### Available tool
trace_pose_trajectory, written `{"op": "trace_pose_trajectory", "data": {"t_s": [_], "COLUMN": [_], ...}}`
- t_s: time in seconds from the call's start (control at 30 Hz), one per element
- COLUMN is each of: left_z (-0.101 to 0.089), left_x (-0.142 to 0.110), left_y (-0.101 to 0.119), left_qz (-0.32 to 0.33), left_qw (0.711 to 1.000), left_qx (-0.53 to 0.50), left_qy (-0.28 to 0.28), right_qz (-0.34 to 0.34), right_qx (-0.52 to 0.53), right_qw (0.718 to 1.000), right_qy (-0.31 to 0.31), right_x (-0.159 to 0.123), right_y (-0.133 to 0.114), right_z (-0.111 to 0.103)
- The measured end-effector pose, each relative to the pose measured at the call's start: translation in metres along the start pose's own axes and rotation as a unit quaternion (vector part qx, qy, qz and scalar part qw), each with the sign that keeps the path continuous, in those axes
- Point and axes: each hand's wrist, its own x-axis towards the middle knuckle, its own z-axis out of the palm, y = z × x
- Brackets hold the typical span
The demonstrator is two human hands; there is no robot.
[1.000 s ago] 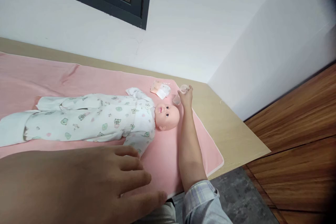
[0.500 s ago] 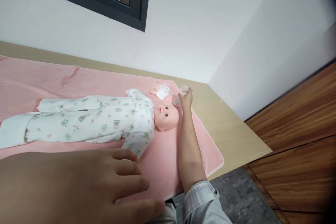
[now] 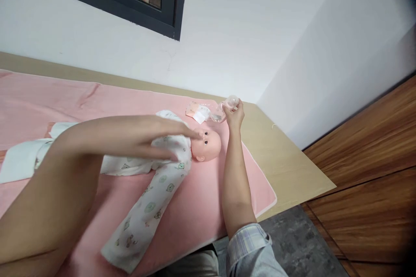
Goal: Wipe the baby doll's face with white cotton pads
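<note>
My right hand is closed around a clear baby bottle with a rounded, see-through top, beyond the doll's head. The bottle is tilted, its base just beside a small folded cloth. My left hand, slightly blurred, reaches across the upper body of the bald baby doll. Its fingers are stretched out and apart, holding nothing; the fingertips overlap the doll's lower face, and I cannot tell whether they touch. The doll lies on its back in white printed clothes. My left forearm hides much of its middle and legs.
A pink blanket covers much of the wooden table. The folded cloth, white and peach, lies near the doll's head. A white wall with a dark window frame rises behind; wooden panels stand at right.
My left hand has moved from the near side forward over the doll's chest and face. My right hand has shifted slightly away with the bottle, which has turned. The doll's near sleeve now shows fully.
</note>
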Motion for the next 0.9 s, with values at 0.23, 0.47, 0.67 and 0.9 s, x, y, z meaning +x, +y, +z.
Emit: {"op": "trace_pose_trajectory", "data": {"t_s": [0.23, 0.47, 0.67, 0.9], "left_z": [0.02, 0.032, 0.027, 0.027], "left_x": [0.035, 0.041, 0.041, 0.043], "left_y": [-0.039, -0.036, -0.027, -0.048], "left_qz": [-0.063, -0.111, -0.203, -0.214], "left_qw": [0.971, 0.949, 0.942, 0.944], "left_qx": [0.024, 0.035, 0.063, 0.088], "left_qy": [0.228, 0.292, 0.261, 0.234], "right_qz": [-0.074, -0.123, -0.119, -0.118], "right_qx": [0.164, 0.273, 0.285, 0.312], "right_qw": [0.981, 0.938, 0.927, 0.925], "right_qy": [-0.078, -0.173, -0.21, -0.184], "right_x": [-0.026, -0.092, -0.112, -0.103], "right_y": [-0.078, -0.137, -0.149, -0.15], "right_z": [0.019, 0.042, 0.047, 0.04]}}
